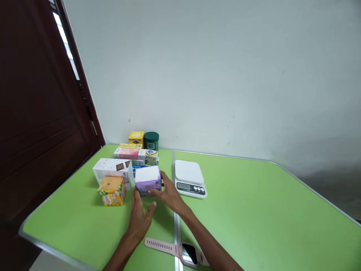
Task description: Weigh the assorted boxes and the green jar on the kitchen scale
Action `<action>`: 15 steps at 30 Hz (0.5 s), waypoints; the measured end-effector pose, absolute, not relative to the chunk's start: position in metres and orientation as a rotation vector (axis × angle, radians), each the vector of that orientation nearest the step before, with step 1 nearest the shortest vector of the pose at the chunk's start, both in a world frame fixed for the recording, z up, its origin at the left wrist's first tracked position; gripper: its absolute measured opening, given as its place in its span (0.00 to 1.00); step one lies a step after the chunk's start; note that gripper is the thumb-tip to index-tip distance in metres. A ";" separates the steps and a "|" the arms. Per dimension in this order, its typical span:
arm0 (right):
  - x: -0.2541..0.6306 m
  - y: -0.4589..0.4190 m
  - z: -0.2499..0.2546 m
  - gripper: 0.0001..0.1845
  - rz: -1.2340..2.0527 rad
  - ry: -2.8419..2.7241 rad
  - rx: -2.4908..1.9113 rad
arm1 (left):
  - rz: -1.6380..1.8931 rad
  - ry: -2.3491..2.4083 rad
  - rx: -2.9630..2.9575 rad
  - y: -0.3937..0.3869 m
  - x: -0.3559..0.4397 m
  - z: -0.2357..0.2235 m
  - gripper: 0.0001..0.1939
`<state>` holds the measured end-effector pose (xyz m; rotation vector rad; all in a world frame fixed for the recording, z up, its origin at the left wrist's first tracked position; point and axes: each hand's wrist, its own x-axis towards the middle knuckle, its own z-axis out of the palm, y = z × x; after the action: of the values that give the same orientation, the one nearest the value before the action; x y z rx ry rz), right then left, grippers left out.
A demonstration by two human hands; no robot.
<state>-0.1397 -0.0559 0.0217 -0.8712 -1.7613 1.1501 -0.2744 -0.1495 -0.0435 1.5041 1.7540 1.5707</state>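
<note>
A purple and white soft pack [148, 182] is in my right hand [169, 194], with the thumb across its front and the fingers on its right side. My left hand [139, 218] touches the pack's lower left corner with its fingertips, the thumb spread away from it. Left of the pack stand an orange wrapped pack [112, 191] and a white box [108, 167]. Behind it lies a blue box [137, 170], partly hidden. To the right of my right hand sits a white digital kitchen scale [189, 177].
Farther back are a pink and white box [129, 153], a yellow box [136, 137] and a green lidded jar [151, 140] near the wall. A pink-strapped smartwatch [188, 254] lies by the table's front, partly under my right forearm. A metal seam crosses the green table [254, 210].
</note>
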 end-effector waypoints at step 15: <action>0.011 0.025 0.027 0.42 0.978 -1.511 -1.092 | 1.144 1.463 1.926 -0.017 -0.168 0.006 0.41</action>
<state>0.0113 0.0251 0.0268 -1.0916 -1.5106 0.9785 -0.1681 -0.0174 0.0058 1.9264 1.4629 1.1439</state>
